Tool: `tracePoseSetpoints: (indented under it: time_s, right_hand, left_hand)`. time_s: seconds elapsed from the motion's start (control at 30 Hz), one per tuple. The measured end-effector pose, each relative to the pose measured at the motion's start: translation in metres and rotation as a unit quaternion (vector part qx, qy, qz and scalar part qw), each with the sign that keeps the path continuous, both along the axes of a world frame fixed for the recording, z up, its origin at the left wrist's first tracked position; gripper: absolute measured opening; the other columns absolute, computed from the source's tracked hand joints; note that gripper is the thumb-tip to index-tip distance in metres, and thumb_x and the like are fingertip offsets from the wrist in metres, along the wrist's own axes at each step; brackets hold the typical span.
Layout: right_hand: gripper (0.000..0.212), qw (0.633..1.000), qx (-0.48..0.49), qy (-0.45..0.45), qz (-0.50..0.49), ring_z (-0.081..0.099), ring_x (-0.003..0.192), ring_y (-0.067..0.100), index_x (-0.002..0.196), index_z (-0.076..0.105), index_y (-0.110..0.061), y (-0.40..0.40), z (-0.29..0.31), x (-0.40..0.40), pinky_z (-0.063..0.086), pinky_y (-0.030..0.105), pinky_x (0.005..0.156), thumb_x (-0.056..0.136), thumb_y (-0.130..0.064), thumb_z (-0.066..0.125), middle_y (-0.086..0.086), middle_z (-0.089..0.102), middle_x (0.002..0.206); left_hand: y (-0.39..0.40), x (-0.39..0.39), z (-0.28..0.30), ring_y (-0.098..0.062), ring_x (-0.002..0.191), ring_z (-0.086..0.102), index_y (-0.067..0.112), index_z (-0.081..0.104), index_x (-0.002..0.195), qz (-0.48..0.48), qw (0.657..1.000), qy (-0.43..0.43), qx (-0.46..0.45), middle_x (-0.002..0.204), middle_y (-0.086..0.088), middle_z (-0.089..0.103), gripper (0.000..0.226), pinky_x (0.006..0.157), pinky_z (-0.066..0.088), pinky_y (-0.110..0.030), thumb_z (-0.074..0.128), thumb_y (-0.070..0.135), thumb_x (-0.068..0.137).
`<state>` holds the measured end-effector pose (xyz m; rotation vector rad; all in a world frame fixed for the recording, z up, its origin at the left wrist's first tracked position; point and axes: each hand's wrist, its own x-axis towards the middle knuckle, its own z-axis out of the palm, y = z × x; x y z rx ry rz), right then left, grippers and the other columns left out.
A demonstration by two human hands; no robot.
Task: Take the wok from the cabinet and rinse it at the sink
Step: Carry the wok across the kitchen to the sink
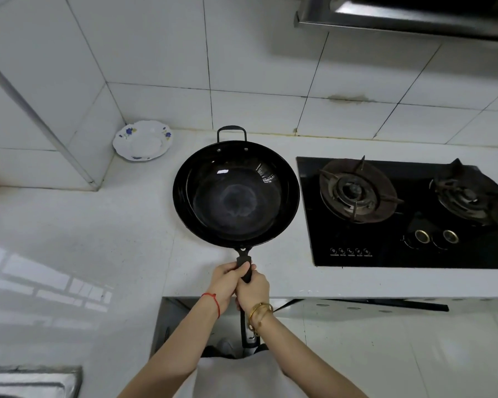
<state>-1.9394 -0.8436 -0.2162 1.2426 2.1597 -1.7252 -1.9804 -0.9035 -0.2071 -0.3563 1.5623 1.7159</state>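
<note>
A black wok with a long black handle and a small loop handle at its far side is over the white countertop, just left of the stove. Both hands grip the long handle at the counter's front edge: my left hand nearer the bowl, my right hand just behind it. The wok's bowl looks empty, with a pale ring mark at its bottom. A corner of the steel sink shows at the bottom left.
A black two-burner gas stove lies right of the wok. A white plate with blue flowers leans in the back corner. A range hood hangs at the top right. Below the counter edge a dark cabinet opening shows.
</note>
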Motion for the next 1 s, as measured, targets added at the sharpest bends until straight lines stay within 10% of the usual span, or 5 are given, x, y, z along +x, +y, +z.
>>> tracePoseSetpoints:
  time_s: [0.4, 0.8, 1.0]
  right_hand:
    - [0.016, 0.989, 0.036, 0.072, 0.127, 0.058, 0.061, 0.006, 0.098, 0.061, -0.015, 0.025, 0.023, 0.018, 0.039, 0.008, 0.047, 0.086, -0.008, 0.053, 0.0, 0.064, 0.074]
    - [0.017, 0.948, -0.008, 0.044, 0.314, 0.061, 0.057, 0.017, 0.102, 0.064, -0.014, 0.026, 0.027, 0.071, 0.048, 0.024, 0.046, 0.088, -0.017, 0.054, 0.003, 0.067, 0.074]
    - [0.015, 0.904, -0.016, 0.05, 0.425, 0.059, 0.06, 0.005, 0.101, 0.065, -0.011, 0.008, 0.026, 0.101, 0.04, 0.007, 0.042, 0.094, -0.017, 0.053, -0.004, 0.062, 0.071]
  left_hand:
    - [0.015, 0.029, 0.012, -0.025, 0.102, 0.068, 0.002, 0.071, 0.106, 0.122, 0.991, 0.047, 0.032, 0.105, -0.016, 0.073, 0.02, 0.095, 0.053, -0.038, 0.06, 0.01, 0.092]
    - [0.013, 0.116, 0.023, -0.022, 0.083, 0.069, 0.006, 0.074, 0.097, 0.331, 0.942, 0.055, -0.009, 0.092, -0.013, 0.075, 0.016, 0.073, 0.054, -0.036, 0.062, 0.015, 0.091]
    - [-0.007, 0.165, 0.028, -0.012, 0.068, 0.069, -0.002, 0.072, 0.096, 0.436, 0.898, 0.051, -0.026, 0.081, -0.01, 0.072, 0.017, 0.059, 0.055, -0.021, 0.062, 0.011, 0.09]
